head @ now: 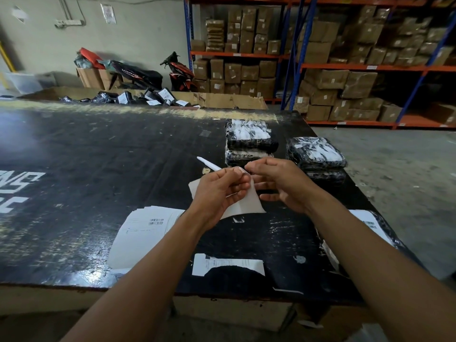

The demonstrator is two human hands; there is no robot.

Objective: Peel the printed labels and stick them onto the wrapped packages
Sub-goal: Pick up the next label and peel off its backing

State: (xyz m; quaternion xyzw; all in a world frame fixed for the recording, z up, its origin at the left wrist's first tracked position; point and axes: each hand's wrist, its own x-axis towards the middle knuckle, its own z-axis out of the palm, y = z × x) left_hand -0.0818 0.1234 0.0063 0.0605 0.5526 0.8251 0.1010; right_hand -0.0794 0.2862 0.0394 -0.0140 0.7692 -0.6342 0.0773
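Above the middle of the black table (98,169) my left hand (219,191) grips a white label sheet (246,202), fingers curled round its top edge. My right hand (278,183) pinches the sheet's upper corner right beside the left fingertips. Behind the hands stands a stack of black wrapped packages (250,141); a second stack (317,154) stands to its right. A pile of printed labels (145,233) with barcodes lies under my left forearm. One package with a label on it (370,225) lies at the right edge, partly hidden by my right forearm.
A white pen (208,164) lies just beyond my left hand. A torn label backing (227,264) lies near the front edge. A cardboard bin of labelled packages (158,97) sits behind the table. Shelves of brown boxes (333,70) fill the right; a scooter (180,72) is parked at the wall.
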